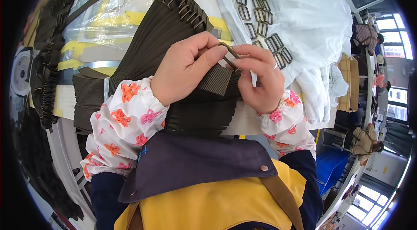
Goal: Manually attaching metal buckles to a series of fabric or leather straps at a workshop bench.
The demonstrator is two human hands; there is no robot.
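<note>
Over the middle of the table, a dark metal slide buckle (233, 52) is pinched between both of my hands. My left hand (184, 67) grips it with thumb and bent forefinger at its left end. On its right side, the fingers of my right hand (262, 76) are closed; one wears a ring. A dark olive webbing strap end (217, 79) lies just under the buckle, between the hands; whether it passes through the buckle I cannot tell. Below and behind spreads a thick bundle of webbing straps (145, 41), several with slide buckles (186, 13) at their far ends.
Several loose slide buckles (262, 16) lie on white cloth (304, 17) at the back right. More straps with buckles hang at the far left (47, 52). Clear plastic and yellow tape (78, 49) cover the table. A blue bin (332, 167) stands at right; other people work beyond.
</note>
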